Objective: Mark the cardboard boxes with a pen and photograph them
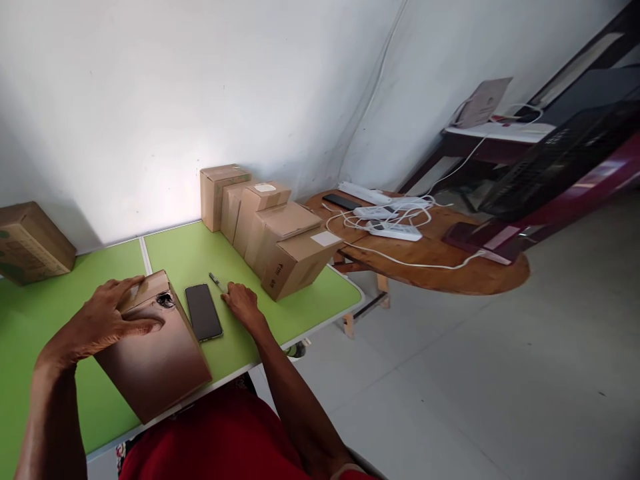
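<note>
A cardboard box stands at the near edge of the green table, with a dark torn hole near its top corner. My left hand grips its upper end, thumb on the broad face and fingers over the taped side. To the right of the box lies a dark-screened phone, flat on the table. Just beyond the phone, my right hand has its fingers closed on the near end of a slim grey pen-like tool; its exact kind is too small to tell.
Several cardboard boxes stand in a row at the green table's right end. Another box is at the far left by the wall. Power strips with tangled white cables lie on a round wooden table to the right.
</note>
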Tool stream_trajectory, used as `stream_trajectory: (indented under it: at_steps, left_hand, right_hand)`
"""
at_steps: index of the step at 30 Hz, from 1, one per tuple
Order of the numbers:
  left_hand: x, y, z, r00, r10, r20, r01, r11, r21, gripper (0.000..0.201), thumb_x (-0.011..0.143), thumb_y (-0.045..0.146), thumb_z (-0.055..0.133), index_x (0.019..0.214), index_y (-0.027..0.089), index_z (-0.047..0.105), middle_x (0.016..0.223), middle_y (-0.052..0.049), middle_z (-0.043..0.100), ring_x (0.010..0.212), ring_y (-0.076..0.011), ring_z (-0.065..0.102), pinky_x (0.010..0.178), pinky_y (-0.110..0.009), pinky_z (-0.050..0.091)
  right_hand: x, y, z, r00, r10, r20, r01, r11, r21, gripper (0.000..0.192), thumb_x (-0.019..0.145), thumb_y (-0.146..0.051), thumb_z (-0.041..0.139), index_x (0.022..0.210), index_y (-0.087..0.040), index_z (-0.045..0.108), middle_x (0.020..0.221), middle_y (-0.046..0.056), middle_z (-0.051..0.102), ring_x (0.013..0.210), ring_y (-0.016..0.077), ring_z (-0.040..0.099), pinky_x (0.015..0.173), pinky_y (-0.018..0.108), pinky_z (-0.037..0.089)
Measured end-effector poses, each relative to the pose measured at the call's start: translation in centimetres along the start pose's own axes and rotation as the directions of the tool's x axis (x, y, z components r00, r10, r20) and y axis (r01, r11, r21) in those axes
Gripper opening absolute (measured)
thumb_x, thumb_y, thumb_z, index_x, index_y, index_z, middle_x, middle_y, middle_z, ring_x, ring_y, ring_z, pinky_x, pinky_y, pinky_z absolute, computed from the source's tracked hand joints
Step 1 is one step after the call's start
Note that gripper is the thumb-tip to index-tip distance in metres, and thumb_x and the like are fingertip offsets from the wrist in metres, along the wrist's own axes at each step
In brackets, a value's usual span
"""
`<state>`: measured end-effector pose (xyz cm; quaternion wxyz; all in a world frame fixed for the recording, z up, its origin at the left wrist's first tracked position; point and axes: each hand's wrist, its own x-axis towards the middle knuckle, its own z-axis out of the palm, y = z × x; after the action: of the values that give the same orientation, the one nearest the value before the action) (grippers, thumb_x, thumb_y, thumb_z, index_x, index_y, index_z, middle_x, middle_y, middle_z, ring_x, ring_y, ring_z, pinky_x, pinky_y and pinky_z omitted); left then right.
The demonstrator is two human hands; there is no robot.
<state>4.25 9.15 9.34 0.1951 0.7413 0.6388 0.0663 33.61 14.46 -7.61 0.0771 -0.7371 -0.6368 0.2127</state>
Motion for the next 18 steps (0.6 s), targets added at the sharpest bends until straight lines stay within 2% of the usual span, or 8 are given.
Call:
stream_trajectory:
  at_steps: [3,7,11,15,18]
  left_hand:
    - [0.1,-0.2,0.1,1.000,0.018,0.005,-0.018,1.000,-0.003,0.126,0.068,0.097,0.076,0.171,0.027,0.060,0.170,-0.017,0.060,0.160,-0.0513,0.053,0.128,-0.062,0.050]
    - [0.2,-0.6,0.1,0.999,0.039,-0.010,-0.039,0.999,-0.002,0.124,0.068,0.098,0.077,0.170,0.029,0.061,0.167,-0.017,0.063,0.158,-0.0523,0.055,0.125,-0.062,0.053]
    - [0.0,-0.5,0.2,0.998,0.057,-0.025,-0.057,0.998,0.003,0.121,0.072,0.094,0.077,0.170,0.025,0.061,0.168,-0.019,0.062,0.158,-0.0519,0.055,0.126,-0.063,0.052]
    - [-0.2,-0.3,0.3,0.999,0.032,-0.014,-0.032,0.999,-0.005,0.128,0.069,0.095,0.074,0.171,0.020,0.058,0.172,-0.020,0.058,0.163,-0.0509,0.049,0.134,-0.063,0.044]
    - [-0.2,-0.4,0.3,1.000,0.017,0.001,-0.017,1.000,-0.011,0.129,0.069,0.095,0.073,0.173,0.020,0.057,0.176,-0.020,0.054,0.164,-0.0499,0.048,0.136,-0.061,0.042]
  right_hand:
    - [-1.2,-1.3,0.3,0.999,0.004,-0.038,-0.003,1.000,0.029,0.035,0.115,-0.029,0.063,0.145,-0.011,0.068,0.154,0.027,0.070,0.145,0.0359,0.068,0.109,0.042,0.054]
    - [-3.6,-4.0,2.2,1.000,-0.004,-0.018,0.006,0.995,0.098,0.063,0.101,-0.052,0.085,0.144,-0.009,0.068,0.149,0.030,0.071,0.142,0.0420,0.069,0.114,0.048,0.056]
    - [-4.3,-5.4,3.8,1.000,0.026,-0.001,-0.025,0.984,0.178,0.076,0.088,-0.045,0.097,0.145,-0.005,0.065,0.152,0.037,0.067,0.145,0.0469,0.066,0.112,0.052,0.058]
    - [-3.7,-5.1,4.3,0.999,0.034,0.013,-0.037,0.954,0.297,0.071,0.082,-0.037,0.098,0.138,-0.008,0.067,0.147,0.034,0.071,0.140,0.0454,0.071,0.112,0.049,0.057]
    - [-3.4,-4.5,4.7,0.999,0.007,0.038,-0.023,0.905,0.424,0.048,0.081,-0.033,0.094,0.119,-0.015,0.071,0.130,0.024,0.080,0.132,0.0419,0.076,0.105,0.044,0.059]
